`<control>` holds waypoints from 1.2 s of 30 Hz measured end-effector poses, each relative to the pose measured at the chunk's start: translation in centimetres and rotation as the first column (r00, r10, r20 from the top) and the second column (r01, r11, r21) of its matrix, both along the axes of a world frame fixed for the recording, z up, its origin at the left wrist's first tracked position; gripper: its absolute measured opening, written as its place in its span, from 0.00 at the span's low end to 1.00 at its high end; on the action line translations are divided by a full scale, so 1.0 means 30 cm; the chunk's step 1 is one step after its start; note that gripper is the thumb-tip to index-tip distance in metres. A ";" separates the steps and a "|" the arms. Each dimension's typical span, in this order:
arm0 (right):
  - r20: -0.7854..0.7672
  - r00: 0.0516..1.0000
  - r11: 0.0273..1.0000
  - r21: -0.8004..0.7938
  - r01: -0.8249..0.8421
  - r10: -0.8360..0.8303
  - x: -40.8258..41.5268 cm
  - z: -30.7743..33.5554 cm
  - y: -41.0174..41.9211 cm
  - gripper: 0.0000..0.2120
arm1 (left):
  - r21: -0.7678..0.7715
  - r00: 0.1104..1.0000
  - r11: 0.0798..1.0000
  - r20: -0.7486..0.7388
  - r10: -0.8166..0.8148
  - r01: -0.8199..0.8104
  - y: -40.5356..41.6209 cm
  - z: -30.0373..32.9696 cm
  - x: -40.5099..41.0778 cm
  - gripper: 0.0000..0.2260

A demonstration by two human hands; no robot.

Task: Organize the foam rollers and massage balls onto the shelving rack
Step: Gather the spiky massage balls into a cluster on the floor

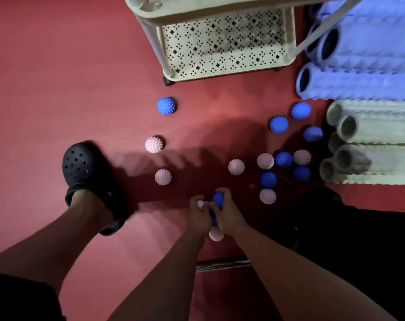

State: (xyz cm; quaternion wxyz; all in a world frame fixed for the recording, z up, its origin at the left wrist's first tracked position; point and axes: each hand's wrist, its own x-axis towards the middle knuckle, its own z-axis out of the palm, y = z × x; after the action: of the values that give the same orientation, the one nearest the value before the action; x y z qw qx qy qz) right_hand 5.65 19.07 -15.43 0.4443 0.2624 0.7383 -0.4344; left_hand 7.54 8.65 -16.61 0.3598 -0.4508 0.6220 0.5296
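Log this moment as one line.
left hand: grips pink ball | right hand: grips blue ball | rack: lower shelf bare

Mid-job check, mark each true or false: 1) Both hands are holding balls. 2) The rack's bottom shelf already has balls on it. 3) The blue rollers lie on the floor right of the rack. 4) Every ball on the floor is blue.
1) True: left hand grips a pink ball, right hand a blue ball.
2) False: bottom shelf shows none.
3) True: blue rollers.
4) False: pink ones too, such as pink floor ball.
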 end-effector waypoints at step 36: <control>-0.315 0.821 0.802 0.540 -0.257 0.476 -0.391 0.076 0.345 0.34 | -0.199 0.681 0.821 -0.473 -0.559 0.536 0.036 0.013 -0.517 0.21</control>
State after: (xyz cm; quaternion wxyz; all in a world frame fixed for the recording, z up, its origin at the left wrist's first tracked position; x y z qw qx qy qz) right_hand -6.09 29.40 -13.16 0.2673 0.1070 0.9385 -0.1906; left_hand -7.97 9.72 -16.22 0.3132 -0.0949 0.8117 0.4837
